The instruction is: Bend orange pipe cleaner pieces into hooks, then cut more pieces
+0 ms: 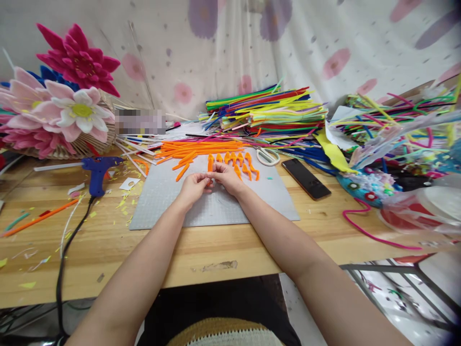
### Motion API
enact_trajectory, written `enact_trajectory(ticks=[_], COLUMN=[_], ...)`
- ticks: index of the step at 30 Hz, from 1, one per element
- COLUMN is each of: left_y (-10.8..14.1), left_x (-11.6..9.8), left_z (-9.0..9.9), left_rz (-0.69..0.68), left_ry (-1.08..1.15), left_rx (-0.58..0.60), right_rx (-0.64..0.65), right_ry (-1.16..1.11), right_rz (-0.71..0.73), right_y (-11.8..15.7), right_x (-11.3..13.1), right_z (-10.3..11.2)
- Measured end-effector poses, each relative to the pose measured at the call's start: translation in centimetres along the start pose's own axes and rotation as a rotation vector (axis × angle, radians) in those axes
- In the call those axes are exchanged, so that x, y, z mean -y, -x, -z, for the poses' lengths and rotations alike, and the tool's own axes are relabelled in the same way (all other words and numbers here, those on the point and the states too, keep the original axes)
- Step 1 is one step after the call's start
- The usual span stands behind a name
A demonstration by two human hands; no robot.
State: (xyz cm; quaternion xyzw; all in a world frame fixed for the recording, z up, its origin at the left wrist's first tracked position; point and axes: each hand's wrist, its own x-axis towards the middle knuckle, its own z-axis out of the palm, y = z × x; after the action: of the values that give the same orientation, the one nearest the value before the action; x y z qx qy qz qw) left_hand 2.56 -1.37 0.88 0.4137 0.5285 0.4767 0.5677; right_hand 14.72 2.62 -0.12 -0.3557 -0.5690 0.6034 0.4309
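Over the grey cutting mat (158, 202), my left hand (194, 188) and my right hand (227, 179) meet, fingertips pinched together. Between them is an orange pipe cleaner piece (210, 164), its upper end rising above the fingers and the rest mostly covered. Just beyond and to the right of the fingers lie several orange pipe cleaners bent into pointed loops with tails (246, 169). Short straight orange pieces (183, 171) rest on the mat to the left, and a bundle of long orange pipe cleaners (201, 149) lies along its far edge.
White-handled scissors (268, 156) and a phone (306, 179) lie to the right. A blue glue gun (97, 174) with a black cable is on the left, below fuzzy flowers (81, 108). Colourful pipe cleaner bundles (266, 113) line the back; a plastic cup (421, 209) stands far right.
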Motion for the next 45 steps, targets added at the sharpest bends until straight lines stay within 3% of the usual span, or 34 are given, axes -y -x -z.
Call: enact_trajectory(ticks=[17, 21, 27, 32, 37, 42, 45], left_y=[0.1, -0.4, -1.0, -1.1, -0.8, -0.8, -0.8], left_x=[-0.3, -0.6, 0.2, 0.1, -0.3, -0.3, 0.0], left_z=[0.6, 1.3, 1.4, 1.6, 2.2, 2.0, 1.9], left_rz=[-0.088, -0.207, -0.197, -0.181, -0.134, -0.123, -0.09], left_ry=[-0.012, 0.045, -0.022, 0.158, 0.234, 0.105, 0.053], left_rx=[-0.012, -0.139, -0.137, -0.127, -0.032, -0.067, -0.088], right_rx=[0.02, -0.006, -0.1, -0.112, -0.099, -0.092, -0.066], right_ry=[0.02, 0.209, 0.635, 0.703, 0.784, 1.081, 1.175], right_rz=[0.006, 0.01, 0.102, 0.136, 0.154, 0.344, 0.374], right_y=[-0.1, -0.2, -0.1, -0.1, 0.2, 0.8, 1.0], right_x=[-0.1, -0.3, -0.6, -0.9, -0.5, 0.1, 0.4], right_z=[0.3, -0.2, -0.8, -0.6, -0.4, -0.6, -0.9])
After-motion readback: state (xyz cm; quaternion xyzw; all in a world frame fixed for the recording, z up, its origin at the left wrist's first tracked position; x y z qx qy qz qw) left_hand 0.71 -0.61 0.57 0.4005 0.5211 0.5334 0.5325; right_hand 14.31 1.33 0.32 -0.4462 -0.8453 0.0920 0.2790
